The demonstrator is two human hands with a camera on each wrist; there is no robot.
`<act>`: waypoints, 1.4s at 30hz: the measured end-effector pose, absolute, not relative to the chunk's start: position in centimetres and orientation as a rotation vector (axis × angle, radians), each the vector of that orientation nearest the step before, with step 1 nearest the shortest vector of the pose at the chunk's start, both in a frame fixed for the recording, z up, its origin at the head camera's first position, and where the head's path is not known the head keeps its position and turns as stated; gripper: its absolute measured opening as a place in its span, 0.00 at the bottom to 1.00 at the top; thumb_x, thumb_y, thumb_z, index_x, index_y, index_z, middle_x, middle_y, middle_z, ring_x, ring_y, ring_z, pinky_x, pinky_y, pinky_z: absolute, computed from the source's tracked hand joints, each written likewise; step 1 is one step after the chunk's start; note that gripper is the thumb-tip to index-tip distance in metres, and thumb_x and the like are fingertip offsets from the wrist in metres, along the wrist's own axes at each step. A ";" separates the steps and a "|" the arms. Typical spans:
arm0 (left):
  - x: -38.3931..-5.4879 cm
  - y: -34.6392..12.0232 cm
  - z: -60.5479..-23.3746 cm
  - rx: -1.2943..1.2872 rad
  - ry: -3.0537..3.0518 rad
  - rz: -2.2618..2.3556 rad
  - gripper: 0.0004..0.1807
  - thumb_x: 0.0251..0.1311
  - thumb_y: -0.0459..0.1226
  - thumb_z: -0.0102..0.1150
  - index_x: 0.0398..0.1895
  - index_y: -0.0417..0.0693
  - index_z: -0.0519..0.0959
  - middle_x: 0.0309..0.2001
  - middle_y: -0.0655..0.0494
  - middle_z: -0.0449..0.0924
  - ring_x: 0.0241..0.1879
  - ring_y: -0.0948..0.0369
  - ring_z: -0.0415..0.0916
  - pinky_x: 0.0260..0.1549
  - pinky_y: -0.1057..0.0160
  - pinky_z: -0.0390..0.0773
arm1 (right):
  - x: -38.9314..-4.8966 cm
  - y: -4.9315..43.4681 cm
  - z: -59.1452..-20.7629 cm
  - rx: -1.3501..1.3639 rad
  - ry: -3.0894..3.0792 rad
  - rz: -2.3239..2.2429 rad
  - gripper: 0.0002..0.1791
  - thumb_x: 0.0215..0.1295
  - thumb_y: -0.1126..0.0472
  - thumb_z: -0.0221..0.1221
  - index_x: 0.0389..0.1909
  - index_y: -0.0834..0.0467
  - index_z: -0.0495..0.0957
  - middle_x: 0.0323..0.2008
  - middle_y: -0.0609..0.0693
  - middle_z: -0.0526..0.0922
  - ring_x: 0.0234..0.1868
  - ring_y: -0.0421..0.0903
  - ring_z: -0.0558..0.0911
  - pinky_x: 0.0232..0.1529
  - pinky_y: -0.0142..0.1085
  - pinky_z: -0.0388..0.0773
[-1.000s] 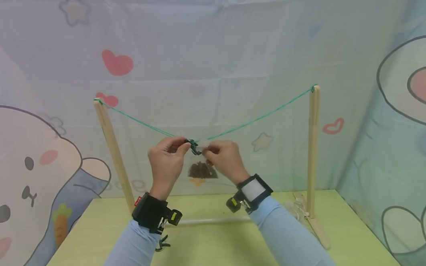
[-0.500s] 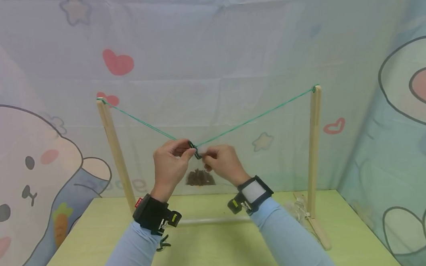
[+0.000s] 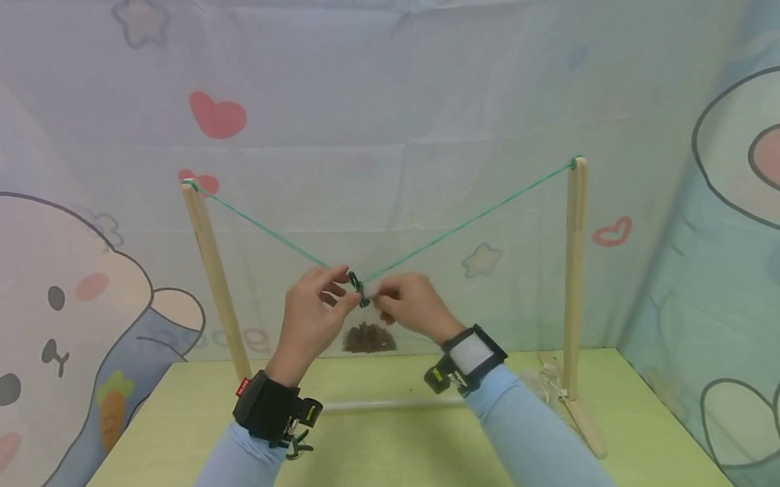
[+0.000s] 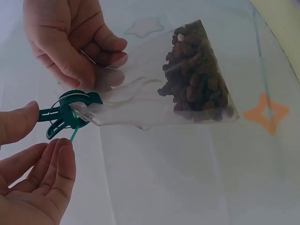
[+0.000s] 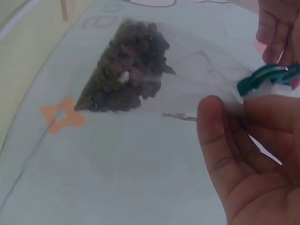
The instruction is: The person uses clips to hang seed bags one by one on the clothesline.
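Observation:
My left hand (image 3: 314, 314) pinches the handles of a dark green plastic spring clip (image 4: 74, 108) between thumb and fingertips. The clip sits at the mouth of a clear plastic bag (image 4: 136, 96), beside the green cord (image 3: 468, 227). Brown, raisin-like lumps (image 4: 197, 77) fill the bottom of the bag, which hangs below both hands. Thumb and fingers of my right hand (image 3: 416, 307) pinch the bag's top edge close to the clip. How firmly the clip's mouth bites on the bag and cord cannot be made out.
Two wooden posts, left (image 3: 214, 275) and right (image 3: 573, 263), hold up the cord, which sags in a V. A pale bar (image 3: 392, 404) runs low between them. Another dark green clip (image 3: 299, 446) lies on the yellow table (image 3: 368, 465). Whitish strings (image 3: 546, 382) lie by the right post.
Both hands have come down a little with the clip and bag, and the cord sags deeper. The left post's top leans slightly further inward. The left wrist has dropped.

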State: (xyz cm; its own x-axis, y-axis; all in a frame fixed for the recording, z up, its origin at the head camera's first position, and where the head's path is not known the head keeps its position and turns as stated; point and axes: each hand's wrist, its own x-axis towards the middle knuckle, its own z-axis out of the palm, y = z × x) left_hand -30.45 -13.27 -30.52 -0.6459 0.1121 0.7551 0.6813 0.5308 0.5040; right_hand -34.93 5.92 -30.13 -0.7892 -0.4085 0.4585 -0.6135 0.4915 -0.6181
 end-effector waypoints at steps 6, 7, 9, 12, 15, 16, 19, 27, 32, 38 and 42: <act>-29.1 -14.4 -32.3 -0.654 -2.097 -0.986 0.26 0.59 0.30 0.74 0.61 0.34 0.80 0.49 0.41 0.82 0.42 0.48 0.82 0.39 0.53 0.85 | -34.5 7.4 -30.4 0.960 -2.601 1.113 0.11 0.74 0.65 0.59 0.48 0.65 0.87 0.36 0.57 0.89 0.27 0.41 0.84 0.29 0.31 0.81; -28.8 -14.6 -32.6 -0.644 -2.101 -0.970 0.25 0.60 0.30 0.74 0.61 0.34 0.80 0.49 0.41 0.82 0.42 0.48 0.82 0.39 0.53 0.85 | -34.3 7.7 -30.3 0.968 -2.624 1.103 0.13 0.74 0.65 0.59 0.51 0.65 0.86 0.40 0.58 0.89 0.28 0.42 0.85 0.30 0.32 0.82; -28.3 -15.1 -33.3 -0.621 -2.112 -0.934 0.25 0.61 0.31 0.73 0.61 0.35 0.80 0.50 0.42 0.82 0.42 0.49 0.82 0.39 0.52 0.84 | -33.6 8.5 -30.3 0.976 -2.655 1.061 0.15 0.74 0.63 0.59 0.57 0.65 0.84 0.48 0.60 0.87 0.33 0.44 0.86 0.35 0.36 0.85; -27.5 -15.9 -34.4 -0.580 -2.122 -0.865 0.24 0.62 0.31 0.72 0.61 0.35 0.80 0.50 0.42 0.82 0.42 0.50 0.81 0.37 0.52 0.84 | -32.6 9.7 -30.5 0.972 -2.627 0.999 0.16 0.75 0.63 0.59 0.57 0.64 0.83 0.52 0.61 0.86 0.40 0.49 0.87 0.42 0.41 0.86; -26.6 -16.5 -35.5 -0.551 -2.109 -0.784 0.24 0.61 0.30 0.72 0.60 0.34 0.81 0.50 0.43 0.82 0.41 0.50 0.81 0.34 0.54 0.83 | -31.7 10.6 -31.6 0.932 -2.525 0.987 0.15 0.74 0.64 0.60 0.57 0.65 0.83 0.53 0.60 0.86 0.44 0.52 0.87 0.46 0.43 0.85; -26.2 -16.6 -35.8 -0.543 -2.100 -0.759 0.24 0.61 0.30 0.73 0.60 0.34 0.81 0.50 0.42 0.82 0.41 0.50 0.81 0.33 0.54 0.83 | -31.4 10.9 -32.1 0.914 -2.485 0.995 0.15 0.74 0.64 0.60 0.57 0.65 0.83 0.52 0.60 0.86 0.44 0.52 0.87 0.46 0.43 0.86; -25.2 -17.0 -36.7 -0.510 -2.089 -0.680 0.24 0.60 0.30 0.73 0.60 0.33 0.81 0.49 0.42 0.81 0.40 0.51 0.81 0.32 0.56 0.81 | -30.7 11.6 -33.8 0.851 -2.383 1.023 0.15 0.73 0.65 0.61 0.57 0.65 0.83 0.49 0.59 0.86 0.42 0.51 0.87 0.43 0.40 0.86; -23.5 -17.3 -39.8 -0.461 -2.090 -0.555 0.26 0.56 0.29 0.76 0.59 0.32 0.81 0.48 0.41 0.81 0.43 0.49 0.81 0.35 0.54 0.84 | -29.2 13.7 -39.2 0.663 -2.247 1.061 0.16 0.71 0.67 0.63 0.57 0.64 0.83 0.48 0.57 0.85 0.39 0.48 0.86 0.37 0.35 0.85; -22.9 -17.0 -41.6 -0.444 -2.113 -0.551 0.26 0.54 0.28 0.77 0.57 0.32 0.82 0.47 0.42 0.81 0.42 0.50 0.82 0.32 0.56 0.84 | -28.7 15.2 -42.1 0.539 -2.258 1.057 0.16 0.70 0.66 0.64 0.57 0.65 0.82 0.48 0.57 0.85 0.37 0.47 0.85 0.35 0.33 0.84; -22.8 -17.1 -43.3 -0.435 -2.213 -0.538 0.24 0.54 0.29 0.77 0.56 0.32 0.82 0.47 0.43 0.81 0.37 0.53 0.80 0.27 0.62 0.82 | -27.7 16.2 -44.4 0.483 -2.261 1.012 0.15 0.68 0.68 0.66 0.53 0.67 0.83 0.46 0.59 0.85 0.34 0.46 0.86 0.31 0.32 0.83; -23.1 -17.3 -44.4 -0.435 -2.283 -0.510 0.24 0.55 0.30 0.77 0.55 0.33 0.83 0.46 0.44 0.81 0.37 0.55 0.80 0.27 0.63 0.81 | -27.2 16.5 -45.6 0.443 -2.306 0.996 0.14 0.67 0.68 0.67 0.52 0.66 0.84 0.46 0.58 0.86 0.33 0.45 0.85 0.30 0.30 0.82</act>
State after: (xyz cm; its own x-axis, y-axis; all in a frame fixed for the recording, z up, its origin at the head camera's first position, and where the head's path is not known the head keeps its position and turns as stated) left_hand -23.07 -17.33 -44.36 -0.6656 0.1545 0.7302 0.4505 0.8632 0.2280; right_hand -27.22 16.49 -45.59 -0.7754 -0.0701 0.6276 -0.5049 0.6658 -0.5494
